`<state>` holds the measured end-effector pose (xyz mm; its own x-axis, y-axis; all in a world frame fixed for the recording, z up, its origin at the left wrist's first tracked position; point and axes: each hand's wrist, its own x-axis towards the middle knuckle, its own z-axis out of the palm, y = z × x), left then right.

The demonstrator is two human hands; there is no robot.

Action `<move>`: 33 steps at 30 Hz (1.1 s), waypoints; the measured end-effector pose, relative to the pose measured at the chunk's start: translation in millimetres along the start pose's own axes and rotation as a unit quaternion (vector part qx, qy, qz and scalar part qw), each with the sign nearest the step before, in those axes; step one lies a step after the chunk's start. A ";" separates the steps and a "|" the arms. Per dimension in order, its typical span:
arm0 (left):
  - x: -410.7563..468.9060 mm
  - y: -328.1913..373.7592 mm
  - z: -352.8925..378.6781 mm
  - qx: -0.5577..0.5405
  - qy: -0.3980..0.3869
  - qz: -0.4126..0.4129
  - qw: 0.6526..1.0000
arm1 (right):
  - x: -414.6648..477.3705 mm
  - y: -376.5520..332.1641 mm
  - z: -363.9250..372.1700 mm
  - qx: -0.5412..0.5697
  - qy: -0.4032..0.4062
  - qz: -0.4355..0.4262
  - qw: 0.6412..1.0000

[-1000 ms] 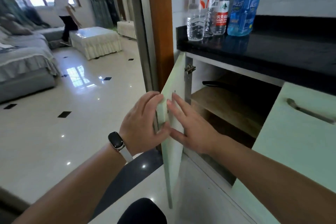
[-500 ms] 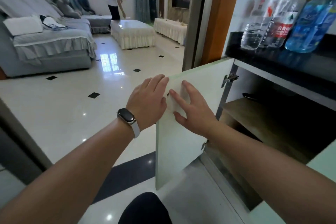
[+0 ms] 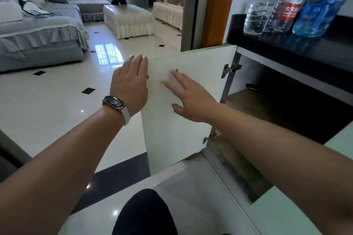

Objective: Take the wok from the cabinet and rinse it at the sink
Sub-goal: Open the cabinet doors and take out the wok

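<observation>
The pale cabinet door (image 3: 191, 120) stands swung wide open to the left, its white inner face toward me. My left hand (image 3: 129, 84), with a watch on the wrist, lies over the door's free edge. My right hand (image 3: 188, 97) rests flat on the inner face, fingers spread, just below a small screw. Inside the cabinet a dark handle (image 3: 254, 87) shows above the wooden shelf (image 3: 254, 105); the wok's body is lost in shadow.
Clear plastic bottles (image 3: 275, 11) and a blue bottle (image 3: 321, 4) stand on the black countertop (image 3: 324, 51) above. A second pale door (image 3: 340, 137) is at the right. My knee (image 3: 145, 213) is low in front. A person stands beyond the grey sofa (image 3: 38, 40).
The door has swung further open to the left, from edge-on to showing its full inner face. Both hands moved left with it, and my view turned toward the living room.
</observation>
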<state>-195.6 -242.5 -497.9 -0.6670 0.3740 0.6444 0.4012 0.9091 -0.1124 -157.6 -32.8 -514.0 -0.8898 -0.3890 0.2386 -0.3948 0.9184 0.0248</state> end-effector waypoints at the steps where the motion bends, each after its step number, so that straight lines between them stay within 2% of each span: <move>1: 0.7 1.8 0.3 0.002 0.000 -0.009 1.000 | -6.0 3.3 -3.7 -0.001 -0.004 0.000 1.000; 4: -0.6 11.6 1.2 0.015 0.002 -0.023 1.000 | -24.8 20.0 -23.0 -0.040 -0.036 0.003 0.999; 9: 1.9 53.0 7.7 -0.015 -0.003 0.070 0.997 | -62.3 63.2 -74.4 -0.114 -0.054 0.031 0.992; 17: 35.7 131.7 27.6 -0.107 -0.114 0.157 0.975 | -129.7 121.9 -150.3 -0.210 -0.093 0.053 0.972; 23: 61.7 188.9 63.9 -0.150 -0.169 0.261 0.938 | -160.4 163.0 -179.1 -0.178 -0.153 0.131 0.963; 28: 81.5 229.3 99.2 -0.192 -0.206 0.277 0.919 | -159.0 169.3 -171.4 -0.153 -0.140 0.146 0.967; 33: 107.4 268.3 137.1 -0.194 -0.196 0.287 0.917 | -158.0 176.4 -169.8 -0.142 -0.134 0.162 0.967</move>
<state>-245.7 66.8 -562.5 -0.4194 0.8771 0.2340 0.8997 0.4359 -0.0216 -47.8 202.9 -382.5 -0.9987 -0.0479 0.0184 -0.0412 0.9628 0.2669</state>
